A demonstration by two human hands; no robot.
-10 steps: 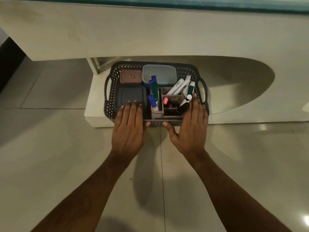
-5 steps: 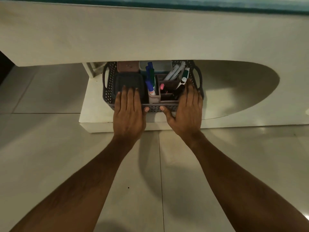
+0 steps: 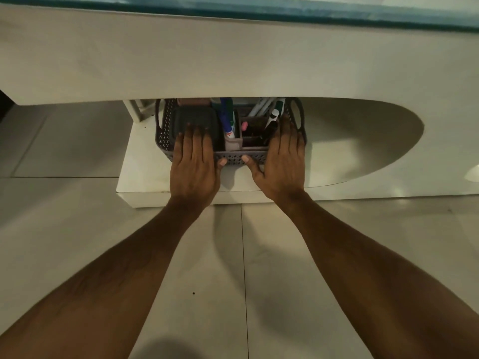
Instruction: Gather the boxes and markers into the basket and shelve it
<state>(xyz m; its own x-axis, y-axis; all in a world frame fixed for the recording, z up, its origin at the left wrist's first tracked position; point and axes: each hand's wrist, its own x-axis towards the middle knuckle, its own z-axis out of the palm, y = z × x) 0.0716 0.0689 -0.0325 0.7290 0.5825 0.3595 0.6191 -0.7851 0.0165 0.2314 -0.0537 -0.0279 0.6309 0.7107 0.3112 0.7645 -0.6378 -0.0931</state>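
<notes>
A grey perforated basket sits on the low white shelf, its far half hidden under the white table top above. Inside I see a dark grey box, a pink box edge, blue markers and white markers in a brown organiser. My left hand lies flat over the basket's near left rim, fingers straight on the dark box, thumb against the front wall. My right hand lies flat on the near right rim, thumb on the front wall.
The thick white table top overhangs the shelf and hides the basket's back. A white support post stands left of the basket. Pale floor tiles spread in front of the shelf.
Both hands have pushed the basket away from me, deeper onto the shelf under the table top. The pale blue box at its back is now hidden.
</notes>
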